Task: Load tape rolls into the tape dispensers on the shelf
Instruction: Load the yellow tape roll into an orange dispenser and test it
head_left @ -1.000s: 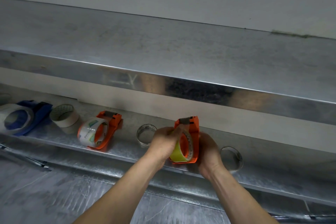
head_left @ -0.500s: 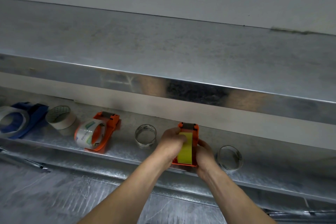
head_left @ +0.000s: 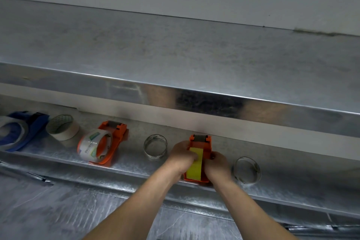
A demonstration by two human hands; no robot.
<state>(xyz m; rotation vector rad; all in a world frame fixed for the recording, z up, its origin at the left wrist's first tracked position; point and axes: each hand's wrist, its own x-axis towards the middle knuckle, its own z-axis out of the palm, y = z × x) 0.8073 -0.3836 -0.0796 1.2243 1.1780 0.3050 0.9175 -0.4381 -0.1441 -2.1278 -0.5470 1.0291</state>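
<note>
Orange dispenser [head_left: 206,148] btwn two clear rolls [head_left: 155,147]

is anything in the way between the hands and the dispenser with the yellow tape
Nothing visible. The left hand holds the yellow tape roll, and the right hand grips the orange dispenser that carries it.

Dark lettering on the clear tape roll [head_left: 94,146], printed upside down, too blurred to read
</note>
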